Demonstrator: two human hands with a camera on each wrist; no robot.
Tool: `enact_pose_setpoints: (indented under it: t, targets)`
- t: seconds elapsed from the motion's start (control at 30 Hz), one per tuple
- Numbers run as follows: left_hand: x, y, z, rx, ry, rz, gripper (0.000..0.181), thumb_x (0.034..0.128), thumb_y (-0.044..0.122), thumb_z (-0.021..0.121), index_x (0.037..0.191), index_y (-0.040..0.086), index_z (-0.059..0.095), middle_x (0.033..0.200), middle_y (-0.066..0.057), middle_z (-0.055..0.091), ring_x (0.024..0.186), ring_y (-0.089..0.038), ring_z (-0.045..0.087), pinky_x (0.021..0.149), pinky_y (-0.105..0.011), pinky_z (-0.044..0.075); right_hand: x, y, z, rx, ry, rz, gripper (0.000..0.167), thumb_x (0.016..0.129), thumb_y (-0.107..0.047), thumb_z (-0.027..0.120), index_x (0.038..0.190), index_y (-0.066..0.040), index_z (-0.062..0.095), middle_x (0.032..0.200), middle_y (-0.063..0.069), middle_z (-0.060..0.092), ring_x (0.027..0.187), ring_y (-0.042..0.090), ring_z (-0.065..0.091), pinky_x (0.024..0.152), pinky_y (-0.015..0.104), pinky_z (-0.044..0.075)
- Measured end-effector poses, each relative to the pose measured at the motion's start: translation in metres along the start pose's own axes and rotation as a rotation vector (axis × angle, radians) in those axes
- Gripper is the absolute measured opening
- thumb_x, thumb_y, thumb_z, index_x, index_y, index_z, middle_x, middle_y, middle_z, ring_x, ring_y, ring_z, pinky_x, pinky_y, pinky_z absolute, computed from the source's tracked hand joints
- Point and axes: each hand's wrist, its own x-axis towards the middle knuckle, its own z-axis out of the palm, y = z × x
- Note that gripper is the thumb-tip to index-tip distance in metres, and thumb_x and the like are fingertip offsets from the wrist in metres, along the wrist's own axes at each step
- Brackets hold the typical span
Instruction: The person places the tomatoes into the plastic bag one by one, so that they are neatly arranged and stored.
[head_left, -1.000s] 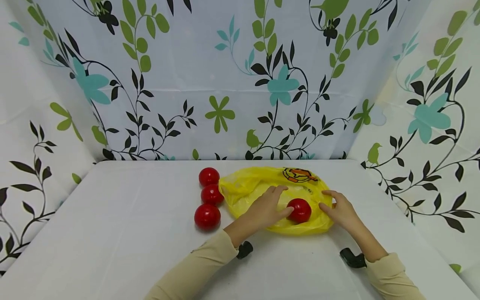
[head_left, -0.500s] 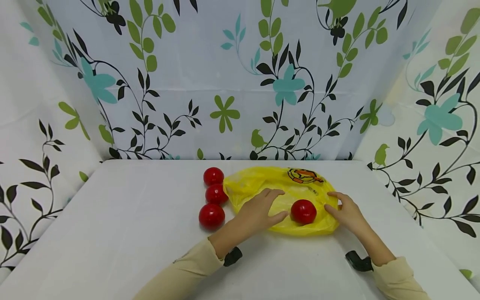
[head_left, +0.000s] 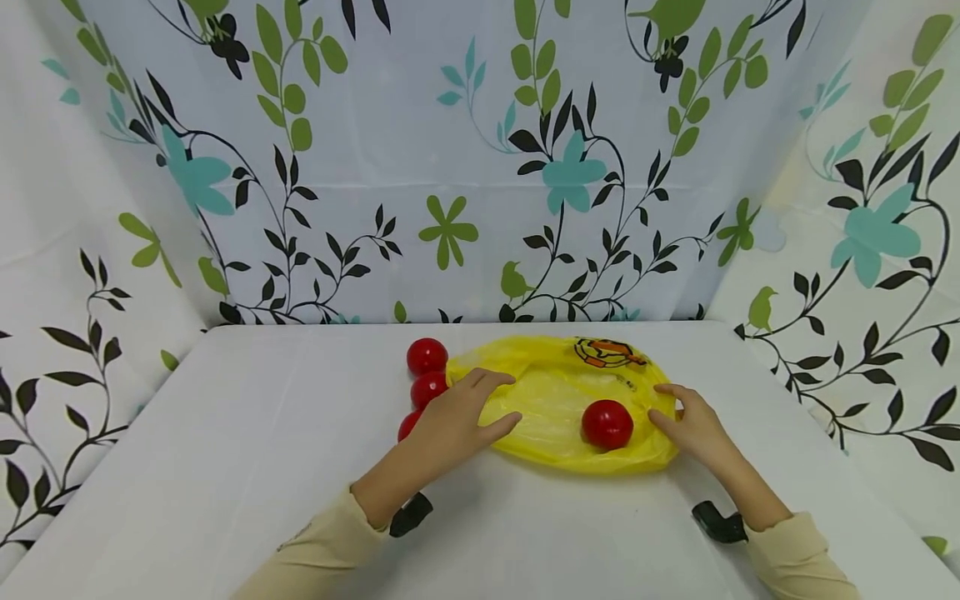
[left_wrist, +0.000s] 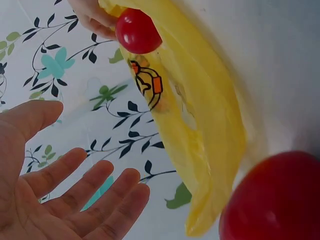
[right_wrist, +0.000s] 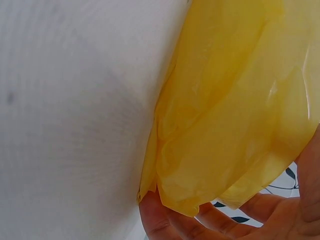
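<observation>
A yellow plastic bag (head_left: pixel 540 396) with an orange and black print lies on its side, its mouth to the left. Inside it, toward the right end, sits a glossy red ball (head_left: pixel 607 424), also visible in the left wrist view. My left hand (head_left: pixel 456 417), fingers spread, hovers over the bag's left end and holds nothing. Beside that hand is a row of red balls: the far one (head_left: pixel 427 356), the middle one (head_left: pixel 427 389) and the near one (head_left: pixel 408 424), partly hidden by the hand. My right hand (head_left: pixel 693 421) holds the bag's right end between thumb and fingers.
A white table (head_left: pixel 225 467) bears everything. Patterned curtains (head_left: pixel 337 167) hang behind it and along both sides. A black wrist-camera mount (head_left: pixel 718 522) shows below the right wrist, and another one (head_left: pixel 410 514) below the left.
My left hand has drawn back leftward from the red ball inside the bag, toward the row of balls. The right hand stays at the bag's right end, and that ball stays put.
</observation>
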Motion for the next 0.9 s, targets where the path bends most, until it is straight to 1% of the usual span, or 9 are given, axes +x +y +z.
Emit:
enact_pose_setpoints:
  t: [0.13,0.27,0.4,0.5,0.6,0.8,0.9]
  targets:
    - [-0.005,-0.006,-0.006,0.013,0.028,-0.011,0.05,0.0904,0.039,0.068,0.132,0.015,0.057,0.132,-0.003,0.057,0.116,-0.02,0.059,0.088,-0.035,0.056,0.0,-0.001,-0.003,-0.005,0.004,-0.01,0.054,0.097,-0.021,0.057,0.138,0.009,0.041,0.138,0.04,0.034,0.109,0.05,0.05,0.088,0.053,0.053]
    - [-0.013,-0.015,-0.009,0.021,0.037,-0.043,0.048,0.089,0.037,0.07,0.131,0.017,0.058,0.132,-0.002,0.058,0.12,-0.02,0.056,0.093,-0.041,0.054,0.0,-0.002,-0.003,-0.004,0.004,-0.005,0.054,0.097,-0.021,0.056,0.138,0.009,0.041,0.139,0.04,0.034,0.11,0.051,0.049,0.089,0.054,0.053]
    - [-0.021,-0.028,-0.015,0.013,0.052,-0.073,0.044,0.0871,0.031,0.073,0.126,0.015,0.06,0.127,-0.003,0.059,0.113,-0.023,0.059,0.092,-0.044,0.054,0.001,-0.003,-0.002,-0.003,0.004,-0.013,0.054,0.097,-0.02,0.057,0.138,0.01,0.041,0.138,0.04,0.034,0.109,0.05,0.049,0.089,0.054,0.052]
    - [-0.026,-0.038,-0.016,0.035,0.061,-0.083,0.044,0.0857,0.026,0.075,0.124,0.013,0.061,0.123,-0.005,0.059,0.109,-0.024,0.06,0.09,-0.044,0.055,0.001,-0.004,-0.001,-0.006,0.003,-0.018,0.053,0.097,-0.02,0.057,0.138,0.01,0.041,0.138,0.04,0.035,0.109,0.049,0.05,0.088,0.053,0.053]
    - [-0.031,-0.045,-0.017,0.046,0.044,-0.1,0.044,0.0842,0.025,0.077,0.124,0.013,0.061,0.123,-0.006,0.059,0.111,-0.024,0.059,0.09,-0.044,0.055,0.0,-0.004,-0.002,-0.009,0.003,-0.01,0.054,0.097,-0.02,0.057,0.138,0.01,0.04,0.138,0.039,0.035,0.109,0.049,0.05,0.088,0.052,0.053]
    - [-0.038,-0.055,-0.015,0.009,0.002,-0.172,0.048,0.0818,0.024,0.08,0.124,0.014,0.061,0.128,-0.008,0.057,0.116,-0.027,0.056,0.089,-0.048,0.055,-0.001,-0.004,-0.002,-0.003,-0.002,-0.005,0.056,0.097,-0.021,0.057,0.14,0.01,0.038,0.139,0.039,0.034,0.11,0.049,0.049,0.089,0.053,0.053]
    - [-0.041,-0.06,-0.013,0.008,-0.012,-0.193,0.048,0.081,0.023,0.081,0.124,0.014,0.061,0.127,-0.009,0.058,0.115,-0.027,0.056,0.088,-0.048,0.055,-0.001,-0.002,-0.001,-0.001,-0.006,-0.01,0.056,0.097,-0.021,0.057,0.14,0.01,0.038,0.139,0.04,0.034,0.11,0.05,0.049,0.089,0.053,0.053]
